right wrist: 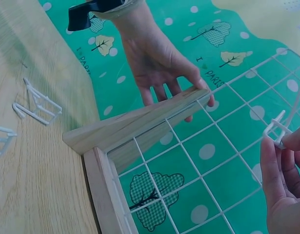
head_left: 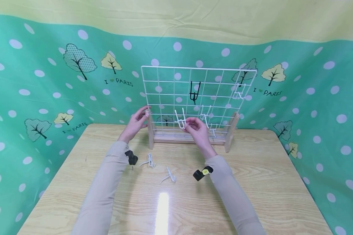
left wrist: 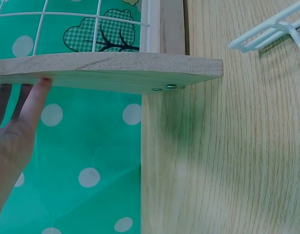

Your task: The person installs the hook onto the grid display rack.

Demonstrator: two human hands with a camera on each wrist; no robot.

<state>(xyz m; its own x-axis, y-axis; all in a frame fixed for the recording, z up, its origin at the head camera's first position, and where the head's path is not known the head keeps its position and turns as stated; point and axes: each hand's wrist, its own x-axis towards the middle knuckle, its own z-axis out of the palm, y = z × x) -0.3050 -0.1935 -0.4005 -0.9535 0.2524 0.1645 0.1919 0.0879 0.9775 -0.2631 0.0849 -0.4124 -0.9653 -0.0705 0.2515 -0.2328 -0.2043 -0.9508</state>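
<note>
A white wire grid [head_left: 174,81] stands upright in a wooden base [head_left: 176,139]. My right hand [head_left: 197,130] pinches a white wire hook [head_left: 180,122] at the front of the grid, left of its middle; whether the hook touches the wires I cannot tell. In the right wrist view, thumb and fingers of the right hand [right wrist: 286,180] close on the hook's lower end [right wrist: 275,130]. My left hand [head_left: 134,124] touches the left wooden upright [head_left: 150,130], its fingers extended along the outer side, as the left wrist view shows at the post [left wrist: 110,68].
Two loose white hooks [head_left: 150,161] [head_left: 171,175] lie on the wooden table [head_left: 106,195] in front of the base. A black hook [head_left: 194,94] and several white hooks [head_left: 238,94] hang on the grid. A green dotted curtain [head_left: 76,94] stands behind.
</note>
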